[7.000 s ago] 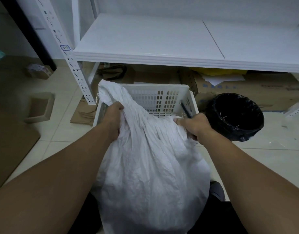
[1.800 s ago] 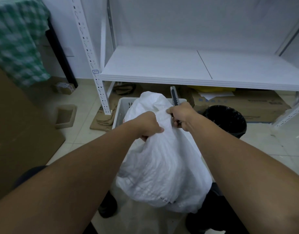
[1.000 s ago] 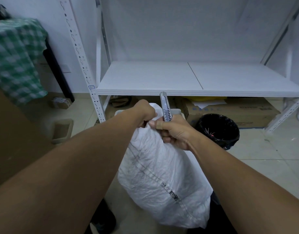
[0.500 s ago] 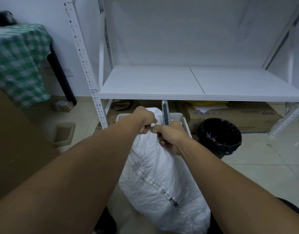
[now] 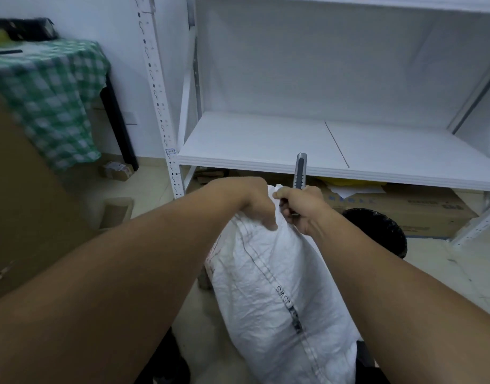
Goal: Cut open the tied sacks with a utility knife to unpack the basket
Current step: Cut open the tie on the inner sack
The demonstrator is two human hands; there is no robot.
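A full white woven sack (image 5: 282, 286) with a dark stitched seam hangs in front of me, above the floor. My left hand (image 5: 254, 203) is clenched on the bunched neck of the sack. My right hand (image 5: 302, 207) sits right beside it, gripping a grey utility knife (image 5: 299, 173) whose body points straight up; its fingers also touch the sack's top. The blade end is hidden inside my fist. The white basket is hidden behind the sack and my arms.
A white metal shelf unit (image 5: 307, 151) stands straight ahead, with cardboard boxes (image 5: 421, 209) under its lowest board. A black lined bin (image 5: 382, 231) stands at the right behind the sack. A green checked cloth (image 5: 47, 92) covers a table at left; brown cardboard (image 5: 22, 203) leans nearby.
The sack came up out of the basket over the last seconds. My hands have drawn close together at its neck, and my view has tilted upward.
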